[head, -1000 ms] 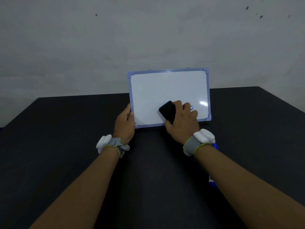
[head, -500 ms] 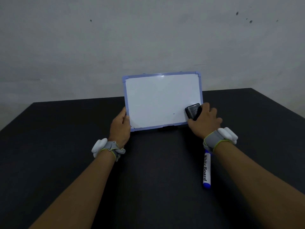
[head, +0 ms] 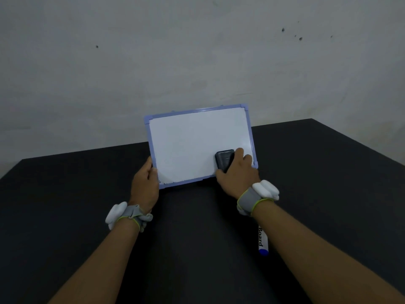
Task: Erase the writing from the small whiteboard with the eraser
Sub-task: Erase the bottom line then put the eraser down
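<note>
A small whiteboard (head: 192, 143) with a lilac-blue frame stands tilted up on the black table (head: 65, 205), its lower edge resting on the tabletop. My left hand (head: 145, 186) grips its lower left corner. My right hand (head: 237, 172) presses a black eraser (head: 224, 160) flat on the board near the lower right corner. The white surface looks clean where it shows; small dark specks sit along the bottom left edge.
A whiteboard marker (head: 262, 241) with a blue cap lies on the table under my right wrist. Both wrists wear grey bands with white devices. A pale wall rises right behind the table's far edge.
The eraser swept from the board's lower middle to the right edge, then came back slightly left. A blue scribble near the right side is gone. The board stayed in my left hand.
</note>
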